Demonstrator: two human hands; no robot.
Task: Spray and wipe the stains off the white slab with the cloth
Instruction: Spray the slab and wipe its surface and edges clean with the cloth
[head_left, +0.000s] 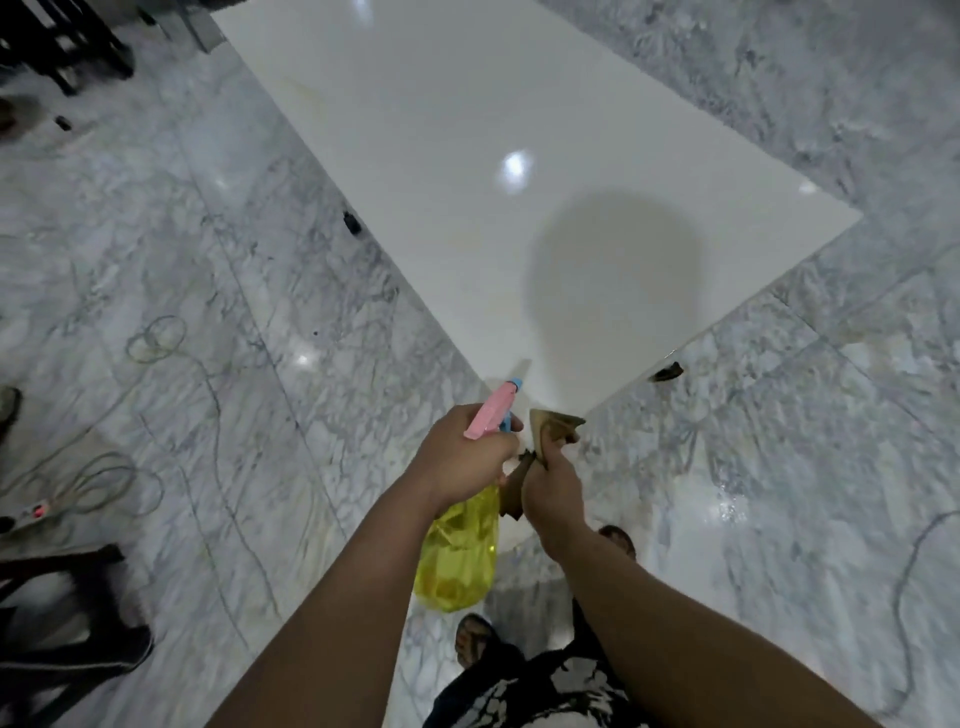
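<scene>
The left hand (462, 457) has its fingers curled around the neck of a yellow spray bottle (460, 556) with a pink head, and no label can be read on it. Just beside it, the right hand (553, 486) grips a brown cloth (550, 434) tightly. Both hands are above the near corner of the white slab (467, 171), which lies on the grey marble floor (182, 312).
</scene>
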